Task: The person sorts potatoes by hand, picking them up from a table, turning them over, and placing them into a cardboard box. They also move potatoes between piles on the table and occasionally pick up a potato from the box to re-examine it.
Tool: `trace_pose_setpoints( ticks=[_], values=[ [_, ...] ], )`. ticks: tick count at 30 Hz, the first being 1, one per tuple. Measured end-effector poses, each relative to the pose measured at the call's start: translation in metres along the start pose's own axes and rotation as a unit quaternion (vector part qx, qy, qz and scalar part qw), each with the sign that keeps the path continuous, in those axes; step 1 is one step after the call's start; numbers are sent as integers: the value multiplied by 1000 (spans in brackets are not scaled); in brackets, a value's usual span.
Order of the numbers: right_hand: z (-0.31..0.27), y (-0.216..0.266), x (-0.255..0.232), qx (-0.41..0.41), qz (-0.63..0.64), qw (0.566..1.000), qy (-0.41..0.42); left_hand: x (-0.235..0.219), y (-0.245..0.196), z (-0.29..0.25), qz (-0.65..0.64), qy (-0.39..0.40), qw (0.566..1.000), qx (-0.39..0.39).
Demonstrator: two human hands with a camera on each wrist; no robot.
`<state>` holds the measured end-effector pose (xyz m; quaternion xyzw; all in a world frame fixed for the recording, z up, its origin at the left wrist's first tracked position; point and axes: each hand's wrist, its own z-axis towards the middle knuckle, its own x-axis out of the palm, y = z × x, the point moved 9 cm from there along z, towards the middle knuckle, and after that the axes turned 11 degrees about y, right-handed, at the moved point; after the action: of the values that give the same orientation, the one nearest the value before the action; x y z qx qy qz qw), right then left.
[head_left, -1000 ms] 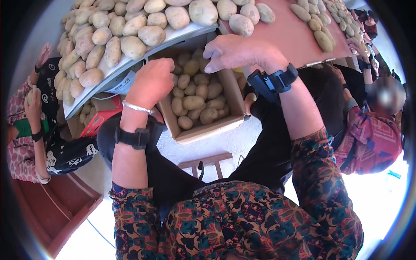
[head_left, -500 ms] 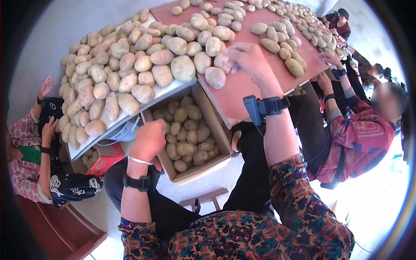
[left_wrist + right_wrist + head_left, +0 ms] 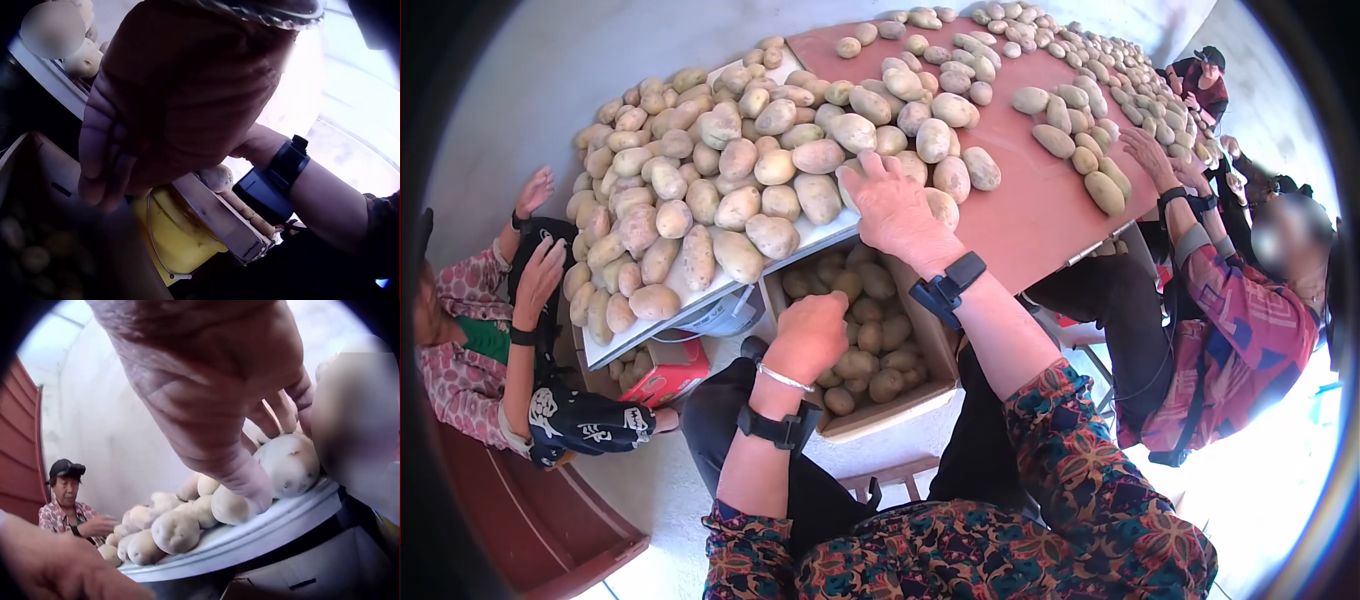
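My right hand [image 3: 897, 208] reaches over the table's front edge to a pale potato [image 3: 289, 465]. In the right wrist view, its fingers rest on top of that potato and its thumb [image 3: 247, 478] bends down along the near side. From the head view the hand mostly covers this potato. Above the cardboard box [image 3: 892, 414] hangs my left hand [image 3: 805, 335], its fingers loosely bent and holding nothing, as its bare palm [image 3: 187, 106] confirms in the left wrist view. Several potatoes [image 3: 886, 384] lie inside the box, partly hidden behind the left hand.
A large potato pile [image 3: 700, 170] covers the white tabletop; smaller groups lie on the red tabletop [image 3: 1030, 215]. Under the table stand a red box [image 3: 675, 365] and a yellow bucket [image 3: 178, 234]. People sit at left and right, one in a pink patterned shirt [image 3: 1230, 350].
The head view has tilted up toward the table. My right hand has gone from over the box to the potatoes on the table, then left onto one at the edge. The left hand stays over the box.
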<state>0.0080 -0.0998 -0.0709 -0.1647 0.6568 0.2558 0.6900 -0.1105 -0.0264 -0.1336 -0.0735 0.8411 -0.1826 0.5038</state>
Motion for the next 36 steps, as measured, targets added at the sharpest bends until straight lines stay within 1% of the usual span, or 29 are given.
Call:
trace_pose_setpoints(
  ticks=[2, 5, 6, 8, 12, 14, 15, 16, 17, 18, 19, 20, 21, 22, 24, 25, 27, 28, 30, 31, 32, 33, 34, 35, 36],
  values=[
    [8, 1, 1, 16, -6, 1000, 4, -5, -2, -3, -15, -16, 1000, 6],
    [18, -2, 7, 53, -11, 995, 85, -11, -3, -8, -21, -25, 999, 13],
    [19, 0, 2, 53, -13, 995, 83, -12, -2, -9, -26, -26, 999, 14],
    [19, -2, 0, 67, 16, 989, 128, -13, 0, -11, -27, -35, 999, 13],
    [10, 0, -5, 50, 29, 989, 137, -21, 1, -12, -32, -60, 998, 10],
    [3, 3, -6, 19, 39, 989, 139, -23, 0, -12, -37, -56, 998, 4],
    [2, 0, -5, 20, 38, 989, 140, -24, 1, -10, -41, -53, 998, -6],
    [2, -4, -8, 19, 60, 992, 106, -23, 1, -8, -42, -53, 998, -7],
    [1, -5, -11, 16, 84, 994, 73, -28, -2, -9, -59, -95, 994, 19],
    [1, -6, -9, 12, 86, 993, 74, -34, -4, -12, -75, -136, 987, 43],
    [0, -10, -13, 19, 104, 993, 54, -33, -4, -10, -74, -137, 987, 39],
    [1, -13, -15, 29, 123, 991, 35, -39, -3, -11, -86, -171, 981, 40],
    [0, -13, -20, 24, 117, 993, -6, -44, -4, -13, -97, -209, 972, 41],
    [1, -13, -18, 23, 118, 993, -5, -44, -4, -11, -97, -209, 972, 39],
    [5, -17, -18, 41, 100, 994, -28, -45, 2, -7, -156, -218, 963, 30],
    [6, -17, -15, 41, 102, 994, -26, -46, 2, -5, -156, -217, 963, 28],
    [5, -10, -16, 15, 58, 996, -62, -47, 5, -5, -233, -223, 946, 36],
    [6, -10, -14, 15, 61, 996, -61, -47, 7, -4, -233, -222, 946, 34],
    [7, -13, -14, 17, 75, 995, -65, -45, 12, 1, -312, -197, 929, 40],
    [8, -15, -17, 16, 76, 995, -65, -46, 13, 1, -312, -196, 929, 39],
    [9, -28, -16, 52, 167, 983, -48, -45, 16, 2, -353, -189, 915, 49],
    [8, -40, -14, 86, 256, 962, -32, -44, 18, 3, -393, -182, 899, 60],
    [5, -43, -20, 84, 256, 962, -32, -44, 20, 3, -393, -184, 899, 59],
    [3, -50, -21, 86, 354, 931, -35, -42, 23, 5, -421, -175, 887, 69],
    [0, -54, -24, 86, 448, 889, -38, -44, 21, 5, -449, -167, 874, 79]
  ],
)
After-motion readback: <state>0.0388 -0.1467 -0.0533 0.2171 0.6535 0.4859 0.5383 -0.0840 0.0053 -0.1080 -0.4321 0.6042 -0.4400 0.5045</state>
